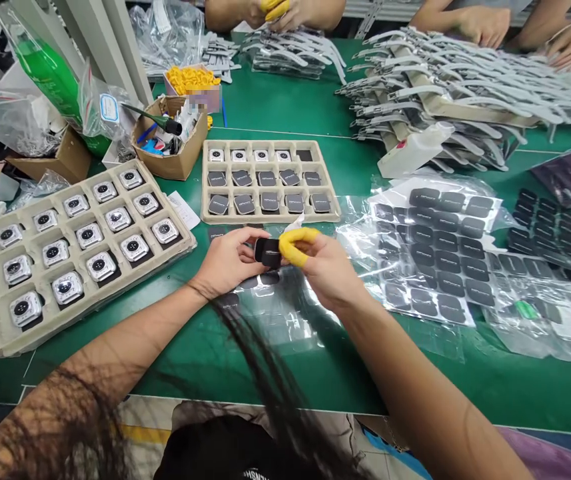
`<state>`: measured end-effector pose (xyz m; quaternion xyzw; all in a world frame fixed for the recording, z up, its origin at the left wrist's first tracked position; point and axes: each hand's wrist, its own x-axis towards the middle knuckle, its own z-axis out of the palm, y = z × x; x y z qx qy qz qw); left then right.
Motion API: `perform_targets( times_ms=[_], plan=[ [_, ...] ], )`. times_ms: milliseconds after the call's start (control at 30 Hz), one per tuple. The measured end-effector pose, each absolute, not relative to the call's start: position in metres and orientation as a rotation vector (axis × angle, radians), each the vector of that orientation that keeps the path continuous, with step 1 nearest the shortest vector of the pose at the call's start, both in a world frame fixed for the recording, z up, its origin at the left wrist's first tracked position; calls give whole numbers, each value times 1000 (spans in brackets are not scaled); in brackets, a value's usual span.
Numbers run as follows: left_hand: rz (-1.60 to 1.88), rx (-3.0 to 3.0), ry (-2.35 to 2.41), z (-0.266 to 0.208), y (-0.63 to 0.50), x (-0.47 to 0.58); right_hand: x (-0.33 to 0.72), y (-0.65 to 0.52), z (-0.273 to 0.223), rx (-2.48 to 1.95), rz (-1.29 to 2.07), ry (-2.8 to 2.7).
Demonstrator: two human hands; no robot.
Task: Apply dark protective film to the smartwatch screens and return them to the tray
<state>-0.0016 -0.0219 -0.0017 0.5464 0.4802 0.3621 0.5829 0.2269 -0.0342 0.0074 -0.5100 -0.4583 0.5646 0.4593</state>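
Observation:
My left hand grips a smartwatch body by its edges, its dark face turned sideways. Yellow finger cots cover the thumb and forefinger of my right hand, which pinches a black film sticker against the watch face. Part of the watch is hidden behind the sticker and my fingers. Beneath my hands lies a clear plastic sheet with a few dark stickers. Just beyond is a beige tray; its back row holds white-backed watches, while black stickered faces fill the two nearer rows.
At left stands a larger tray of watches, backs up. Sheets of black stickers spread to the right, near a white bottle. Grey straps pile behind. A cardboard box holds tools. Co-workers' hands are across the table.

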Motion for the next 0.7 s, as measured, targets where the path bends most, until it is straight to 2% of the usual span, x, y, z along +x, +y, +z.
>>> perform_targets(
  times_ms=[300,700],
  plan=[
    [890,1334,1143,-6,-23,1,211,-34,4,-1369,1430,-860],
    [875,1358,1157,-2,-27,1,208,-36,-3,-1385,1375,-873]
  ],
)
